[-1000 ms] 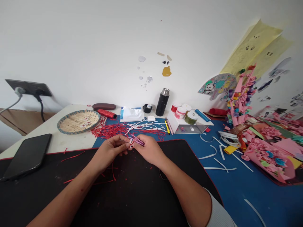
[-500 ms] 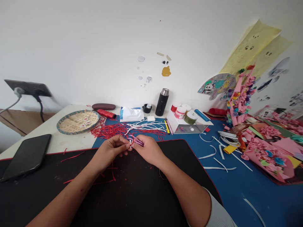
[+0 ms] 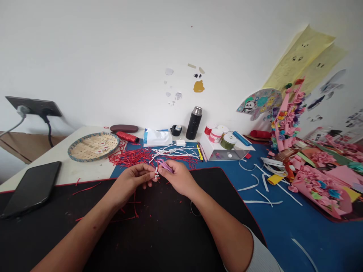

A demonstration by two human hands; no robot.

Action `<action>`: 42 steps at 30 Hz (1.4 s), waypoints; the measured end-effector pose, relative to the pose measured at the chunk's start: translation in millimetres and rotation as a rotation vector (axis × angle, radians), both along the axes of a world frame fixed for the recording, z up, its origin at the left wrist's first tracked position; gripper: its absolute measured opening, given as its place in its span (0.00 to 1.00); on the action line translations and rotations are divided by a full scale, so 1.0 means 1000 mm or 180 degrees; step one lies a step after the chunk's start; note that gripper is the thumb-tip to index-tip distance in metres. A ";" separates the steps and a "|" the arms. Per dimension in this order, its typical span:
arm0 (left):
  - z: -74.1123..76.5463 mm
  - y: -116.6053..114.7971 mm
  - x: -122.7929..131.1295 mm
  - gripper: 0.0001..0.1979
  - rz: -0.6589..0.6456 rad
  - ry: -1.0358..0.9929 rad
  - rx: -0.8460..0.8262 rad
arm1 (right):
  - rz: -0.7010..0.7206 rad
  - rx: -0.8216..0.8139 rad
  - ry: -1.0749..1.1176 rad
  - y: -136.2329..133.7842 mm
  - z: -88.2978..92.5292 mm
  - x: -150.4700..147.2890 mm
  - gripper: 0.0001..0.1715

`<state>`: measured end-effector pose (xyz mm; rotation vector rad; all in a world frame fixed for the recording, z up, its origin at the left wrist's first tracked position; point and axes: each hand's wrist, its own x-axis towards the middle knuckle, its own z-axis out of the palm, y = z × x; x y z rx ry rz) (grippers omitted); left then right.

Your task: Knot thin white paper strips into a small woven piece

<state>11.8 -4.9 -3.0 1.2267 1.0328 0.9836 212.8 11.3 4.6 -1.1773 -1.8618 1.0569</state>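
My left hand [image 3: 137,176] is closed, thumb and fingertips pinching a small red and white knotted cord piece [image 3: 156,173]. White loops of it stick out beyond the fingertips. Close against it from the right, my right hand [image 3: 176,174] is closed around a slim purple two-armed tool [image 3: 165,165]. Its two arms stick up and left out of the grip; whether it is tweezers or small scissors I cannot tell. The right thumb is beside the knotted piece. Behind both hands lie a tangle of red cords [image 3: 133,156] and several white cords [image 3: 170,152].
A black mat [image 3: 159,234] lies below my hands with red cord scraps on it. Around it are a phone [image 3: 31,189], a woven basket [image 3: 75,155], a red thread spool [image 3: 127,137], a black flask [image 3: 194,122], paint jars [image 3: 228,141] and pink paper crafts [image 3: 320,189].
The purple tool has turned in my right hand, its arms now pointing more upward. The red strand looped at the fingertips has shifted, and more white loops show. My left hand has hardly moved.
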 end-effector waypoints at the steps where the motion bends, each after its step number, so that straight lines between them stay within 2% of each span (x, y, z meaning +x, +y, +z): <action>1: -0.001 0.000 0.000 0.19 -0.0033 -0.0042 -0.0025 | 0.0020 -0.0026 0.0069 0.000 0.000 0.000 0.14; 19: 0.000 -0.002 -0.001 0.19 -0.0195 -0.0702 -0.0899 | 0.0123 -0.0082 0.0261 -0.004 0.002 -0.001 0.13; 32: 0.000 -0.002 -0.001 0.20 -0.0243 -0.0709 -0.0974 | 0.0115 -0.0025 0.0139 -0.004 0.002 -0.001 0.13; 38: -0.001 -0.002 -0.002 0.19 -0.0411 -0.0636 -0.0923 | 0.0175 -0.0009 0.0202 -0.004 0.001 -0.001 0.14; 42: -0.002 -0.002 -0.003 0.19 -0.0327 -0.0663 -0.0984 | 0.0184 0.0048 0.0163 -0.003 0.000 -0.001 0.14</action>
